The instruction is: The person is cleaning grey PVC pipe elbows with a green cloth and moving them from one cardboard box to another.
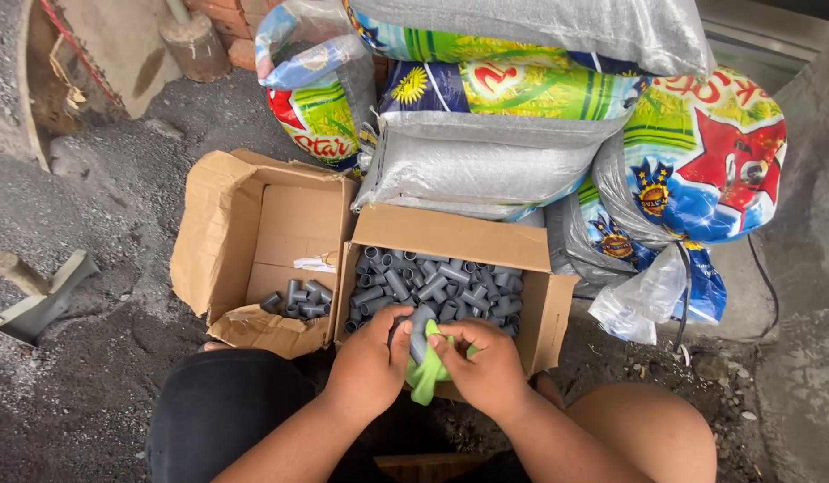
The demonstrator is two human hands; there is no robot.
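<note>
Grey plastic pipe fitting (420,333), short elbow/tee type, held just over near edge of full carton (544,309). Left hand (371,365) clamped round fitting, thumb on top; steadies it, prob. so cloth can work the surface. Right hand (488,367) closed on green cloth (429,371), pressed vs fitting's side; cloth hangs below both hands. Fitting matt, dusty-looking, same as heap in carton. Second carton (222,241) to the left, near empty, few fittings (300,300) in corner. Two boxes side by side w/in reach. Printed sacks (522,98) stacked behind.
</note>
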